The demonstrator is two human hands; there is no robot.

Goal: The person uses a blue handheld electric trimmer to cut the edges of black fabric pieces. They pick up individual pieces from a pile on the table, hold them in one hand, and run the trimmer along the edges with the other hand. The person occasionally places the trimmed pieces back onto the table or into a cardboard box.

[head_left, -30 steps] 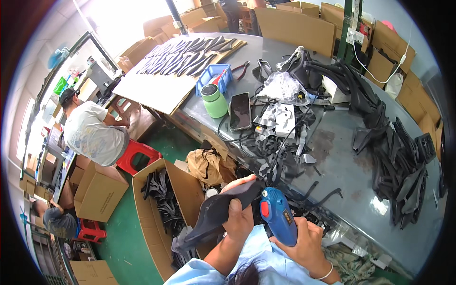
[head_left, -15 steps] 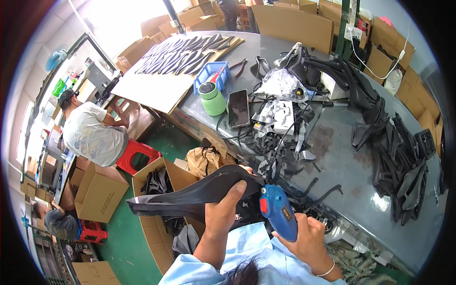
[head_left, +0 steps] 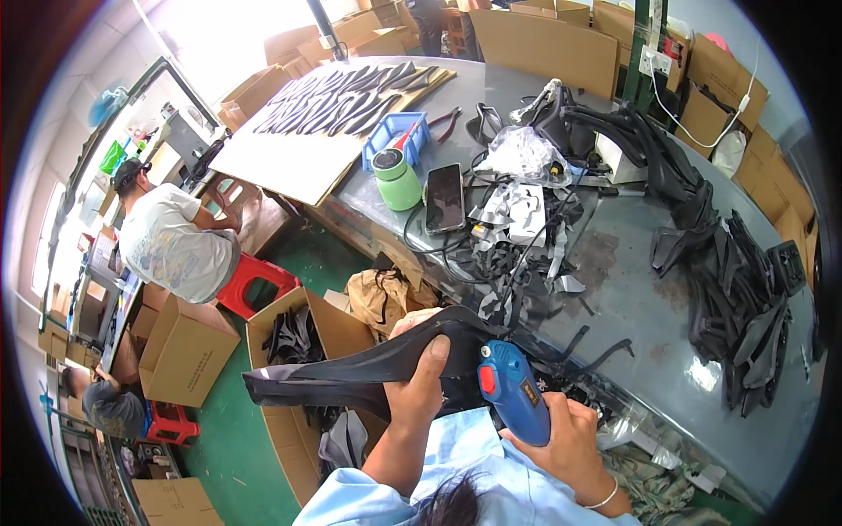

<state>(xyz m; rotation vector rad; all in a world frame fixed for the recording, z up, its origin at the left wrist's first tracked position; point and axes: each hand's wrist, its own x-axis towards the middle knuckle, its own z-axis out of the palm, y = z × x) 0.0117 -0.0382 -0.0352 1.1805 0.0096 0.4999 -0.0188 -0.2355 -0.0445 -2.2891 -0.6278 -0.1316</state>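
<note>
My left hand is closed round a long, curved black molded piece, thumb on its near side and fingers behind it. The piece stretches from the far left tip to beside the tool. In my right hand is a blue handheld power tool with a red button, its head pointing up toward the right end of the black piece. Whether the tool touches the piece I cannot tell. My right fingers wrap the tool's lower end. Behind them, black strips and scraps lie along the bench edge.
The grey bench bears a heap of black molded pieces, a phone, a green jar and a blue bin. An open cardboard box with black parts stands below left. A person sits on a red stool at left.
My left hand has shifted its hold slightly, and more fingers show behind the black piece. That piece has moved a little to the right; the tool stays nearly in place.
</note>
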